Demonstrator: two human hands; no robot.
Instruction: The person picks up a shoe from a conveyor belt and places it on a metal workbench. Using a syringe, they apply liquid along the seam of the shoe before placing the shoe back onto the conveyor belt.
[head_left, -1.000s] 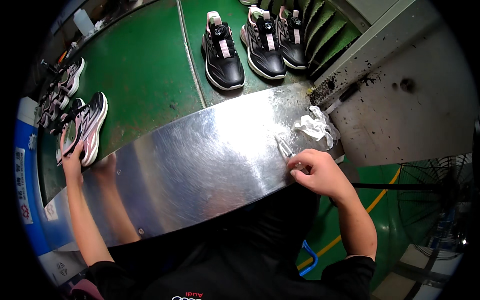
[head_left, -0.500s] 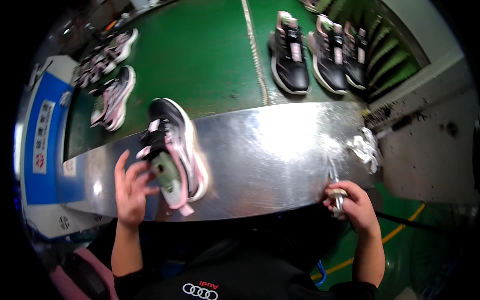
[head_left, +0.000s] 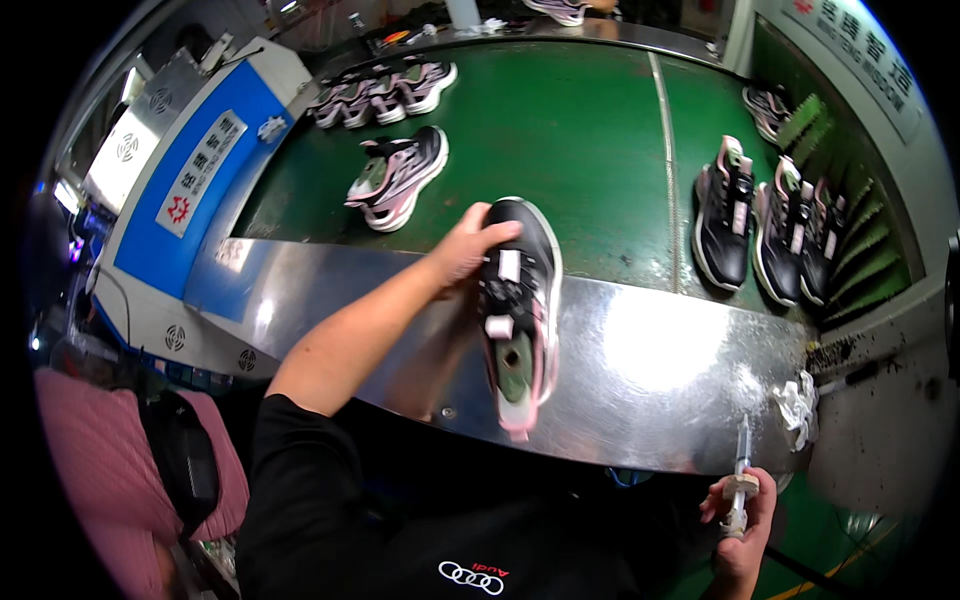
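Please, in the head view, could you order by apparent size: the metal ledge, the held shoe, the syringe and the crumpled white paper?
1. Metal ledge
2. Held shoe
3. Syringe and crumpled white paper: unsure, not ranked; the syringe looks longer, the paper wider.

Glare on metal ledge (head_left: 620, 395) (blown white), bowed edges, black corners

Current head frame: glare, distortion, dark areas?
Head view: glare washes out a patch of the metal plate, right of the shoe in the left hand; head view: fisheye bows the plate's front edge, black corners; head view: black shirt merges into deep shadow; head view: syringe in the right hand sits outside the glare.
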